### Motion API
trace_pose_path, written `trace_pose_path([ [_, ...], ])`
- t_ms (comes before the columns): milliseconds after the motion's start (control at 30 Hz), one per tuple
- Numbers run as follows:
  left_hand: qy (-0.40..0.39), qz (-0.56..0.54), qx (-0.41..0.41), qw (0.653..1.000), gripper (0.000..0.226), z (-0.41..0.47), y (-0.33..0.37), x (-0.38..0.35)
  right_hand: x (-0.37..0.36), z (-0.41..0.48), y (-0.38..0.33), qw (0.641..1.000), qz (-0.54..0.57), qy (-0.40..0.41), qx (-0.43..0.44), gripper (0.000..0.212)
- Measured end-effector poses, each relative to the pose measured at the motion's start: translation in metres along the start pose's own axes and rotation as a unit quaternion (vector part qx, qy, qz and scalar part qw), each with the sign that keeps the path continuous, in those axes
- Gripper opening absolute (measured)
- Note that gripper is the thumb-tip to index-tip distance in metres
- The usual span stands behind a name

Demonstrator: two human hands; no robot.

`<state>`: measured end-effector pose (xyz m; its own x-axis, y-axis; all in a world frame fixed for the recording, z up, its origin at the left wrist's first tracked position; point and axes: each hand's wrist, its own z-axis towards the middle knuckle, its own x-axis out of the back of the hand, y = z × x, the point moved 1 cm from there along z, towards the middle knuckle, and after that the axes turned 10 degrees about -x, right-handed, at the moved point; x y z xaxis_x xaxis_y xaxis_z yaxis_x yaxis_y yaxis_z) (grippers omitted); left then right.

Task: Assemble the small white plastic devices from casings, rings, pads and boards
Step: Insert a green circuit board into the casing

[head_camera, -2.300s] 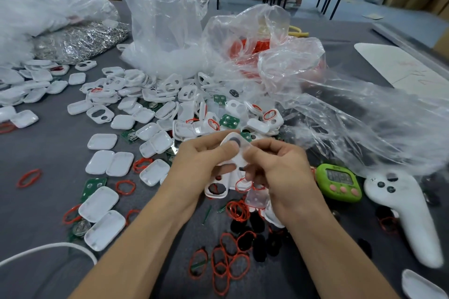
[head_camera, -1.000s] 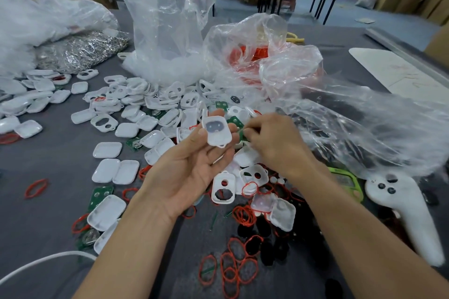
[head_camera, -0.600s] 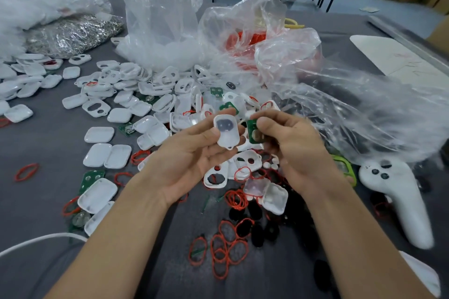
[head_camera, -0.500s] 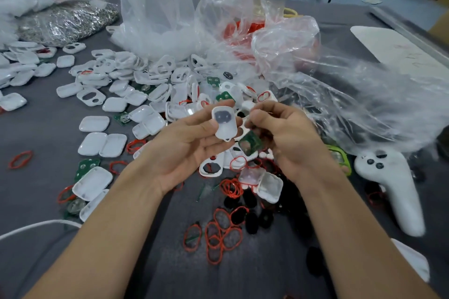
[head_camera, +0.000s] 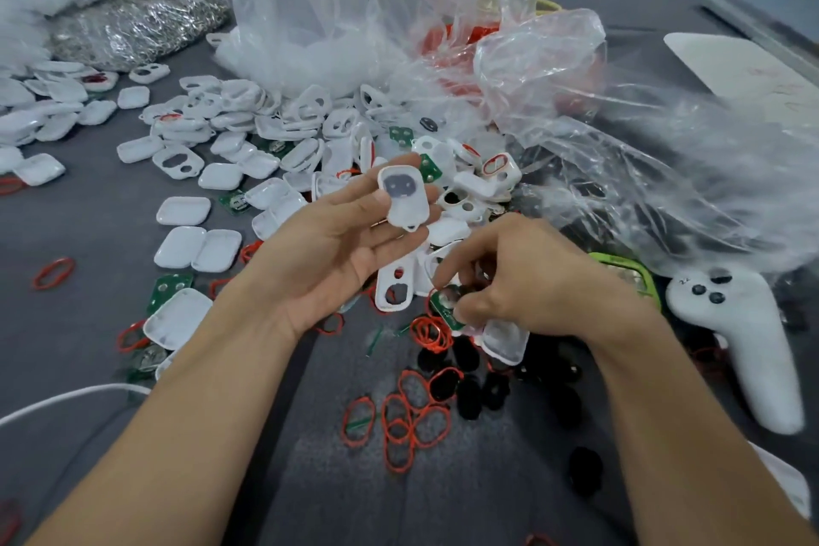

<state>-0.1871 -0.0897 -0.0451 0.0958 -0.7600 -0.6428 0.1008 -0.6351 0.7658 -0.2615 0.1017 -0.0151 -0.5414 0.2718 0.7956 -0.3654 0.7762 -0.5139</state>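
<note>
L hand (head_camera: 337,244) is palm up, raised over the parts pile, thumb & fingertips pinching a white casing (head_camera: 404,208) by its edges; the casing faces the camera w/ a dark grey pad (head_camera: 399,187) sitting in its upper half. R hand (head_camera: 525,279) is lower, just over the grey table (head_camera: 487,492), fingers curled, pinching a small green board (head_camera: 446,308) that carries a round silver part; index finger sticks out above it. Hands are apart, not touching, w/ the board below & right of the casing. Btwn the hands on the table lies a two-hole casing (head_camera: 395,285), and a translucent shell (head_camera: 505,339) lies just under the R hand. Red rings (head_camera: 412,417) cluster on the near side w/ black pads (head_camera: 469,397) mixed in beside them. More white lids (head_camera: 184,211) & casings spread left and behind. Clear plastic bags (head_camera: 554,71) heap up behind & to the right. Green timer (head_camera: 631,268) shows partly behind the R wrist, white controller (head_camera: 744,346) just right of it. White cable (head_camera: 66,399) at lower left, bag of silver metal bits (head_camera: 133,24) far left
</note>
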Motion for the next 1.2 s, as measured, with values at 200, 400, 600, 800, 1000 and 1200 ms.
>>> trace_pose_path([
  [200,-0.008,0.007,0.007,1.000,0.036,0.000,-0.002,-0.002,0.002,0.002,0.006,0.997,0.072,0.025,-0.026,0.020],
  [400,-0.031,0.012,0.017,0.999,0.040,0.000,-0.004,0.000,0.017,0.001,0.017,0.926,0.369,0.070,0.016,0.019],
  [600,-0.041,0.034,0.018,0.998,0.044,0.001,-0.007,-0.003,0.015,0.003,0.011,0.855,0.513,0.074,0.014,0.033],
  [800,-0.044,0.035,0.013,0.998,0.042,0.002,-0.007,-0.006,0.005,0.010,0.010,0.835,0.529,0.136,-0.065,0.027],
  [1000,-0.031,0.017,0.012,0.999,0.045,0.002,-0.009,-0.009,0.005,0.011,0.009,0.802,0.576,0.141,-0.070,0.029],
  [1200,-0.024,0.024,0.006,0.999,0.047,0.003,-0.011,-0.009,0.002,0.001,-0.006,0.830,0.538,0.140,0.041,0.018],
])
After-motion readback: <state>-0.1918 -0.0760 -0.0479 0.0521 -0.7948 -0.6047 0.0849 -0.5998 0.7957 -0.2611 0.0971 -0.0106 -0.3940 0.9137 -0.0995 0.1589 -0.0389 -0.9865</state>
